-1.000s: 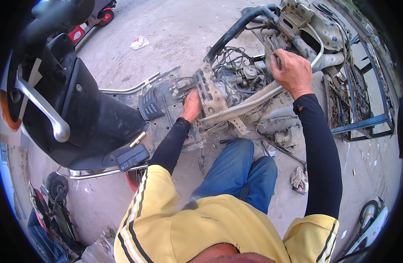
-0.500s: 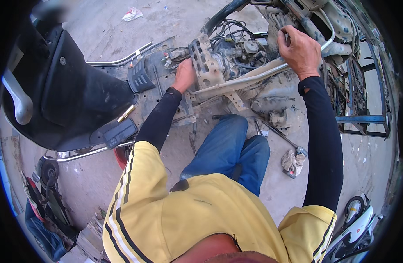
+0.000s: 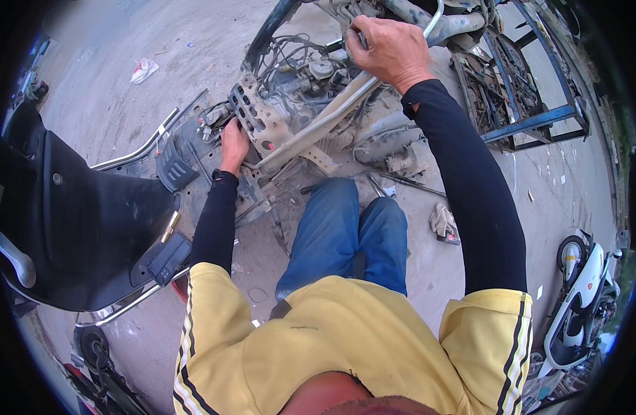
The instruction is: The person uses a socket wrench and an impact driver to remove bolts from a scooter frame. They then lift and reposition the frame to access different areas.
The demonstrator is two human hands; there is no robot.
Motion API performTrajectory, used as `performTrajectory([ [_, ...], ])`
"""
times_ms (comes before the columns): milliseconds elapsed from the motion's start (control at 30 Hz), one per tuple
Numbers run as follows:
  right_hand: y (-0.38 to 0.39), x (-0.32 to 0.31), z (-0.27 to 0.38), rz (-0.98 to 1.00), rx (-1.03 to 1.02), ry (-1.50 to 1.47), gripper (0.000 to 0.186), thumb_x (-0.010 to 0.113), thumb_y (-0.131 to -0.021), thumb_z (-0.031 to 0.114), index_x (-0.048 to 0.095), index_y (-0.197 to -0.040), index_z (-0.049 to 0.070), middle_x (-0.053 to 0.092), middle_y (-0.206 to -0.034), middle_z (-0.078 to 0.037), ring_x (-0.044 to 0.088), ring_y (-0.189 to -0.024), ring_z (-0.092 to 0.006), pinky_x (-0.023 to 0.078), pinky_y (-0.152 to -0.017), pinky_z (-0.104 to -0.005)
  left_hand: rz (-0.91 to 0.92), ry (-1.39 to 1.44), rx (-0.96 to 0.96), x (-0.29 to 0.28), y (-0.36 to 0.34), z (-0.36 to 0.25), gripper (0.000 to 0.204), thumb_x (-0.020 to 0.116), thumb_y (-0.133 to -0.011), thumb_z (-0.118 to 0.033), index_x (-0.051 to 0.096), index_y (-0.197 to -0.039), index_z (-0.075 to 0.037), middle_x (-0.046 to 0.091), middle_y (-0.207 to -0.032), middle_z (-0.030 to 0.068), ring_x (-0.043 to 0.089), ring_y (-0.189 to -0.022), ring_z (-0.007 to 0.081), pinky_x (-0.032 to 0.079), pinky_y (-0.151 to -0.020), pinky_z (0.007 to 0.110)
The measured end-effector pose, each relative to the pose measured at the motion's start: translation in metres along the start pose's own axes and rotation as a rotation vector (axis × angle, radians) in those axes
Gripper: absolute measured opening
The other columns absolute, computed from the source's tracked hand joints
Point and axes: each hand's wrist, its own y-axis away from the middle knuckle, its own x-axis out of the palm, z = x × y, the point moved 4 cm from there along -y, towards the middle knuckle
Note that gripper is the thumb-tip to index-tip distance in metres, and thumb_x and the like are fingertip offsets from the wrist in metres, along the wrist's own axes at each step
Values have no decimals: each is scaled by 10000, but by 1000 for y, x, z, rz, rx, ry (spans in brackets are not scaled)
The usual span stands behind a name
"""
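A stripped scooter frame lies before me, with a perforated metal bracket (image 3: 253,111) over its engine (image 3: 311,79). My left hand (image 3: 234,146) is beside that bracket, near cables and connectors (image 3: 214,119) on the floorboard; its fingertips are partly hidden. Farther right, my right hand (image 3: 391,52) curls closed above the rear of the frame, next to a pale tube (image 3: 346,104). Whatever its fingers hold, if anything, is too small to make out. A black vented cover (image 3: 176,164) lies on the floorboard.
The black front panel (image 3: 83,200) fills the left side. A brass-coloured cylinder (image 3: 170,226) and a dark phone-like box (image 3: 164,259) rest by it. Right stands a blue metal rack (image 3: 529,126). A rag (image 3: 443,220) and a long tool (image 3: 415,183) lie on the ground.
The view has turned, so the scooter and both hands appear farther left. My left hand stays at the bracket. My right hand keeps its curled shape over the rear frame.
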Motion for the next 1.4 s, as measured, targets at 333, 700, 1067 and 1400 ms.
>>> performTrajectory([
  [333,-3,-3,3,-10,9,-18,149,657,-920,286,672,-848,156,727,-722,-68,725,-670,-289,569,-592,-417,-130,-55,397,-9,13,-25,334,656,-926,-78,657,-1255,-15,713,-1034,201,694,-984,436,534,-855,495],
  [700,-5,-5,8,54,44,-77,141,695,-924,280,676,-870,150,734,-778,-35,717,-702,-289,557,-617,-407,-74,-112,-1,-4,1,2,226,626,-936,-85,691,-1128,15,717,-1028,286,692,-1014,469,537,-857,483],
  [1067,-9,-5,10,39,35,-97,133,708,-911,277,686,-876,150,732,-750,-48,715,-678,-290,552,-597,-402,48,59,-288,20,-17,54,303,573,-963,-152,764,-1140,4,732,-1110,293,695,-1112,450,540,-964,482],
  [1400,-4,-5,4,41,29,-85,153,692,-924,285,677,-861,147,723,-741,-44,707,-674,-301,546,-592,-415,-9,-34,-111,-10,7,-12,259,595,-955,-129,746,-1121,0,726,-1027,285,696,-1014,470,543,-872,502],
])
